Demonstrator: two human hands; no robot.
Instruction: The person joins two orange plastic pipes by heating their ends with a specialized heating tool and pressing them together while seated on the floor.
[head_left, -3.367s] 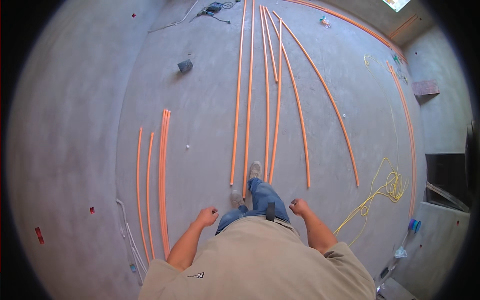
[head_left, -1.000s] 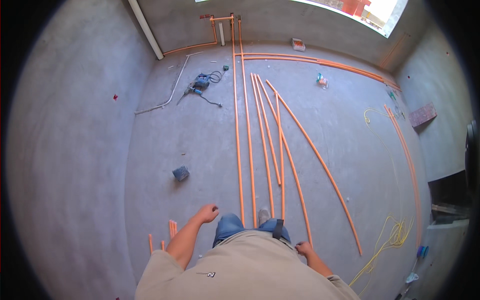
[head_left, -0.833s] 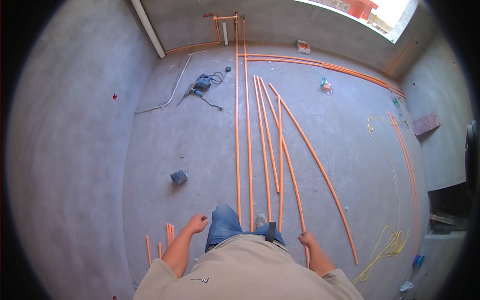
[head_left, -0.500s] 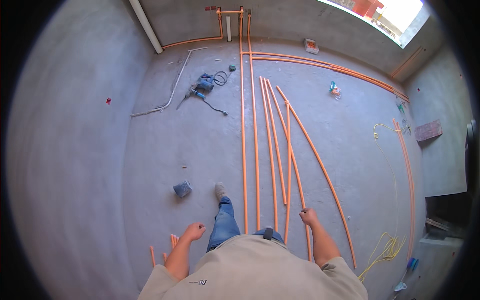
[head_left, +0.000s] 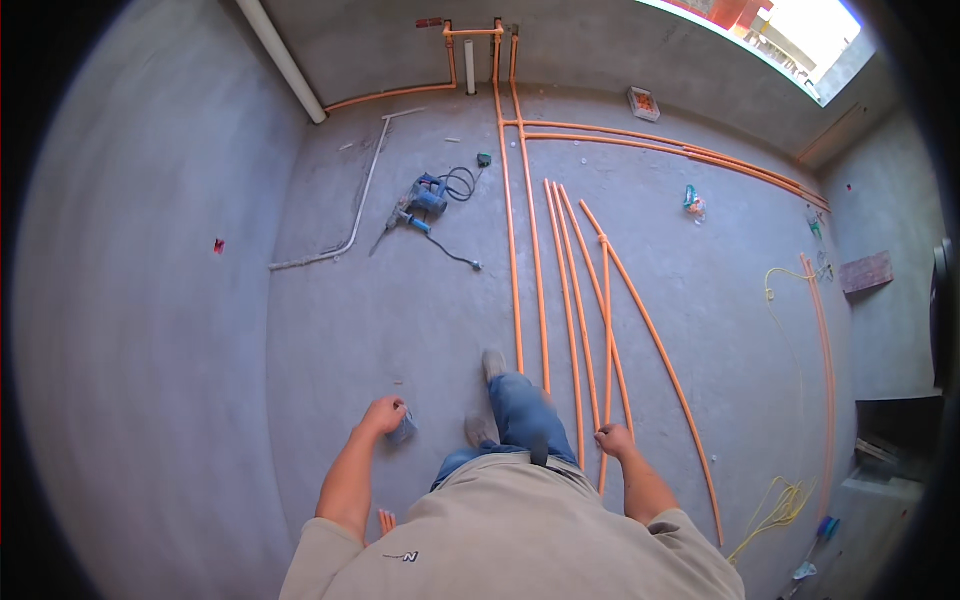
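Fingers (head_left: 396,404) curl inward, whether closed I cannot tell; left hand (head_left: 384,414) partly hides a bucket (head_left: 404,432), right hand (head_left: 615,440) orange pipes (head_left: 608,335).

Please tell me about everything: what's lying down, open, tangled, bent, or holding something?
Left hand: fingers curled, nothing seen in it.
Right hand: fingers curled, nothing seen in it.
Loose orange pipes: lying down, some crossing.
Blue drill: lying on the floor.
Grey pipe: lying down, bent.
Yellow cord: loosely tangled.
Small box: open.
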